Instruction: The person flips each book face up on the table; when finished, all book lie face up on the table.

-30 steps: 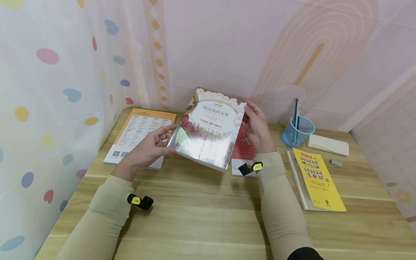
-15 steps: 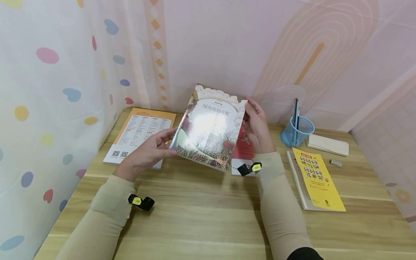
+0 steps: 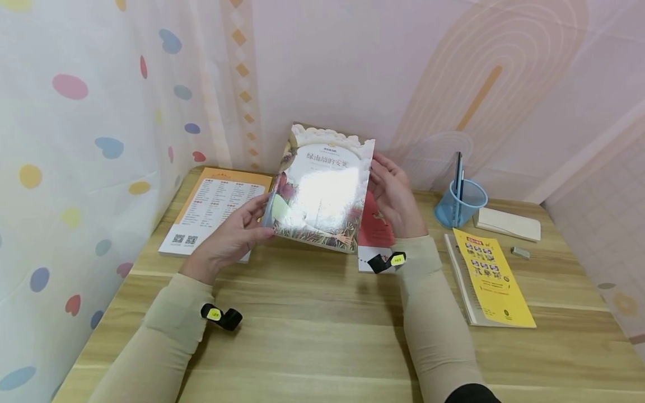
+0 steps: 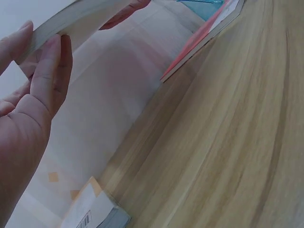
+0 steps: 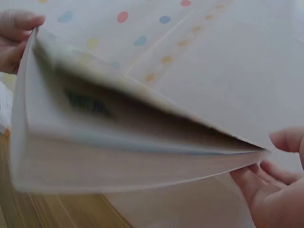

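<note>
I see both hands holding a glossy book (image 3: pixel 319 187) tilted upright above the wooden table (image 3: pixel 322 336). The left hand (image 3: pixel 232 238) pinches its lower left corner, fingers curled. The right hand (image 3: pixel 395 196) grips its right edge. A red booklet (image 3: pixel 375 224) lies flat on the table behind it.

A blue pen cup (image 3: pixel 461 202) is standing near the back of the wooden table (image 3: pixel 322 336), holding dark pens (image 3: pixel 458 168). Just right of the cup, a cream notebook (image 3: pixel 508 224) is lying flat. In front of the cup, a yellow booklet (image 3: pixel 494 277) is resting on a spiral pad. Well left of the cup, an orange-edged printed book (image 3: pixel 216 207) is lying by the dotted curtain (image 3: pixel 75 140). A red booklet (image 3: pixel 375 235) is lying between them.
</note>
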Tool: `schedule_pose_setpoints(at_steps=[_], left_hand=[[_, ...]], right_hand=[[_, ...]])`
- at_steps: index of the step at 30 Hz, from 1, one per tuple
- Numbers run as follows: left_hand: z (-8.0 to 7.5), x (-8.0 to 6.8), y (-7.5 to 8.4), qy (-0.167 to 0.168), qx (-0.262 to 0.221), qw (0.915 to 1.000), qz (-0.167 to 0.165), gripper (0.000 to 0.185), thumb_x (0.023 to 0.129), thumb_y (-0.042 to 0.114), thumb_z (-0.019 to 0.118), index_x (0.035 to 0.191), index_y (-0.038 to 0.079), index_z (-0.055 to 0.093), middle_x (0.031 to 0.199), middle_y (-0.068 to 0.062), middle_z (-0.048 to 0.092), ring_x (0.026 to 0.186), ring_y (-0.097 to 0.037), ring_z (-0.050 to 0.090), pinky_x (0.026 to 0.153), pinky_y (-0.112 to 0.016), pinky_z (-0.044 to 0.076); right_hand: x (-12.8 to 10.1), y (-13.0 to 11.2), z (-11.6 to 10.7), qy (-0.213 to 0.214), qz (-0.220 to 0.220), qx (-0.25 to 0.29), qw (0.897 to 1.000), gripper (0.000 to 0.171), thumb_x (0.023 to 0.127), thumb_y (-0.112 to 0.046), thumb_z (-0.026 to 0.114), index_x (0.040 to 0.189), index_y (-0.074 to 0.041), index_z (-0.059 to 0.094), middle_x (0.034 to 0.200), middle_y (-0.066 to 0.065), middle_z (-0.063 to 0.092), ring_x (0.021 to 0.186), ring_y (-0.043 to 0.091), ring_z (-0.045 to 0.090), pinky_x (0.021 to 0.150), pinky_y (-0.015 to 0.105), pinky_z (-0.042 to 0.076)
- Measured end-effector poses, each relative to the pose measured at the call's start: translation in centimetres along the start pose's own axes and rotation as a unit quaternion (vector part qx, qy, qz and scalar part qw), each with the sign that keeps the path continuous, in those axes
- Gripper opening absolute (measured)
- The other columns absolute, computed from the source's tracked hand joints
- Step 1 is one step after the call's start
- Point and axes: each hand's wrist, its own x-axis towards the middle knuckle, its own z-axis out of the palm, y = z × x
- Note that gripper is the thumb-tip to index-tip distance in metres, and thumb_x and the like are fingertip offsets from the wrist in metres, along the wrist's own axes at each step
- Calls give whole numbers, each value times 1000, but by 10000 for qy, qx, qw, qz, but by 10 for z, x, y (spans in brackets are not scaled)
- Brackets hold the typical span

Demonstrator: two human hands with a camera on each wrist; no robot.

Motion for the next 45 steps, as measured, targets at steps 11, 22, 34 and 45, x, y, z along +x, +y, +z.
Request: schedule_pose_setpoints(at_steps=[11, 22, 34, 45], left_hand=[[1, -2, 1, 111, -196, 9997, -12, 82, 93, -16, 59, 160, 6, 18, 137, -7, 51, 110, -13, 61, 88, -25, 56], [-4, -2, 4, -325, -978, 9946, 140, 34, 110, 9, 38, 144, 8, 42, 126, -6, 66, 100, -13, 68, 80, -22, 57], [-7, 1, 4, 154, -573, 9982, 39, 31, 109, 8, 43, 140, 11, 49, 122, -3, 68, 97, -12, 69, 78, -25, 58], [-6, 2, 4, 367, -330, 9986, -165, 36, 108, 8, 46, 145, 6, 44, 119, -1, 69, 96, -11, 69, 80, -25, 57]], right_hand=[[-6, 5, 3, -928, 167, -483, 9944, 70, 101, 10, 48, 162, -15, 25, 167, 3, 27, 63, 10, 58, 52, 22, 49], [-8, 7, 0, -784, 297, -236, 9962, 66, 101, 11, 45, 161, -10, 27, 165, 8, 30, 69, 9, 58, 52, 19, 46], [-7, 9, 3, -914, 237, -136, 9954, 62, 104, 7, 43, 161, -9, 24, 163, 9, 33, 84, 14, 66, 57, 20, 49], [-6, 10, 2, -779, 287, -328, 9960, 61, 104, 6, 44, 160, -8, 27, 162, 9, 35, 87, 14, 66, 60, 22, 52]])
